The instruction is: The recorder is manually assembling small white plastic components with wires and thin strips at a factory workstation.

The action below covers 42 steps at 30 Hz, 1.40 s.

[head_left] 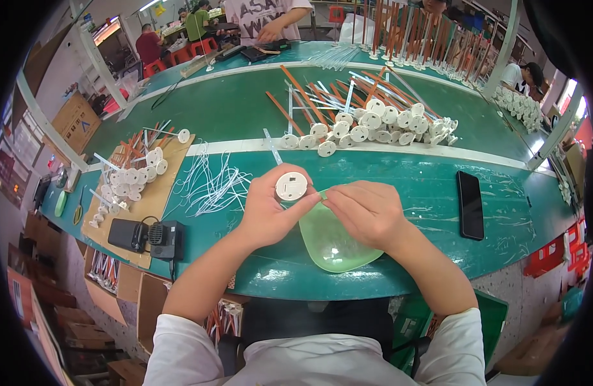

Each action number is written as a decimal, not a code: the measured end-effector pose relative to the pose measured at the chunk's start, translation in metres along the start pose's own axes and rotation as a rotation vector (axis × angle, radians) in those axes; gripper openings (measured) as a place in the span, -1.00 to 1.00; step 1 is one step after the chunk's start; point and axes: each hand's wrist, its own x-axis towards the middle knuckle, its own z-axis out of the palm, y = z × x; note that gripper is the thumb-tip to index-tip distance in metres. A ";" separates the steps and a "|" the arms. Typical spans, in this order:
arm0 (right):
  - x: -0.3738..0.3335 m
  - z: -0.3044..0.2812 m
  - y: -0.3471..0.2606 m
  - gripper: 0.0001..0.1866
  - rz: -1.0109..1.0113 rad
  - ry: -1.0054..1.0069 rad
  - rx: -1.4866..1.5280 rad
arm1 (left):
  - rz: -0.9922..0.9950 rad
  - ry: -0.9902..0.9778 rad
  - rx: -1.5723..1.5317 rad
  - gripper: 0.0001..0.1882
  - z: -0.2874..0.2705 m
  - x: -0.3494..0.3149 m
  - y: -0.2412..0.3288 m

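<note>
My left hand point(271, 207) is closed around a white round disc point(291, 186) with small slots in its face. A pale clear strip point(272, 146) sticks out beyond that hand, apparently joined to the disc. My right hand point(368, 212) pinches the narrow neck of a light green, translucent balloon point(338, 248). The balloon hangs below my fingers over the table's near part, rounded and partly filled. Both hands meet at its neck, the left thumb and fingertips touching there. How the neck sits against the strip is hidden by my fingers.
White discs on brown and clear strips lie piled on the far table point(367, 122) and on cardboard point(132, 180) at left. Thin white strings point(213, 183) and a black device point(166, 240) lie left, a phone point(470, 204) right. A person point(267, 19) works opposite.
</note>
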 end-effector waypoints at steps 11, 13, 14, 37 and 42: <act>-0.001 0.000 0.001 -0.73 0.020 -0.028 0.025 | 0.050 -0.013 -0.014 -0.74 -0.001 0.000 -0.002; -0.003 -0.001 0.000 -0.75 0.021 -0.028 0.017 | 0.076 0.007 -0.030 -0.74 0.002 -0.001 -0.004; -0.005 -0.001 0.000 -0.75 0.049 -0.029 0.023 | 0.103 0.028 -0.043 -0.74 0.004 0.000 -0.004; 0.010 -0.008 -0.017 -0.95 0.575 0.021 0.320 | 0.313 -0.031 -0.042 -0.44 0.003 0.001 -0.003; 0.009 -0.009 -0.016 -0.89 0.408 0.074 0.192 | 0.216 -0.165 -0.190 -0.41 0.009 -0.002 -0.001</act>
